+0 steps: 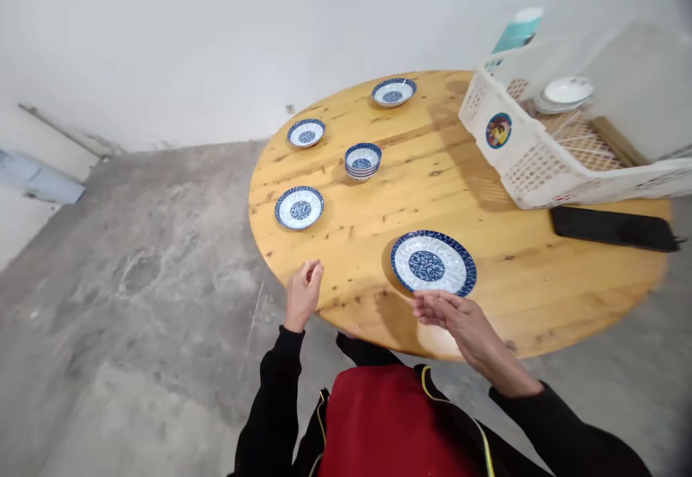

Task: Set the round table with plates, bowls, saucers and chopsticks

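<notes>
Your right hand, fingers open, is at the nearest blue-and-white plate (contact unclear). Your left hand is empty, half-open.

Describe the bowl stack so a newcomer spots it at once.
Start with the wooden table. Left of the white basket, in the tabletop's left half, stands a short stack of blue-and-white bowls. Unlike the blue-rimmed dishes around it, it shows several rims layered one above another.
</notes>
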Demonstrator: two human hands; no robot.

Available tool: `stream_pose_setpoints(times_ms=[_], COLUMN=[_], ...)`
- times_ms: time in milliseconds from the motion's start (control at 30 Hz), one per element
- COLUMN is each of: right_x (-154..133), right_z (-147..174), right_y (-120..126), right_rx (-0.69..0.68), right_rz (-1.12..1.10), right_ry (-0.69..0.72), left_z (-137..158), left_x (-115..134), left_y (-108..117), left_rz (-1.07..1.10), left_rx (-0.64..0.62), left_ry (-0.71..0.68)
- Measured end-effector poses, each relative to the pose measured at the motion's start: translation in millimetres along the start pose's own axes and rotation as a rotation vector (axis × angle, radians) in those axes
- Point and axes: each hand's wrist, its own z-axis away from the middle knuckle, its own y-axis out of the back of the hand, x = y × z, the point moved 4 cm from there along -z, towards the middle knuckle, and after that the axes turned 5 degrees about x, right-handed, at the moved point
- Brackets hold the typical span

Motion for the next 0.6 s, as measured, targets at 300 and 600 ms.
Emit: stream_pose_setpoints(times_ms=[300,600], right_x=[-127.5,-185.3], right_z=[-145.5,-254.9], right_y=[-58.7,-93.4], right_rx=[0.129,0.368], right_rz=[0.149,0.317], right_ry=[0.321,0.373], left_z=[-192.9,-313.8], left_x=[57.9,86.4], left_y=[-34.9,-99.7], left_rz=[-0.297,-0.461], left_rx=[-0.135,-0.176], left_ry=[-0.172,-0.170])
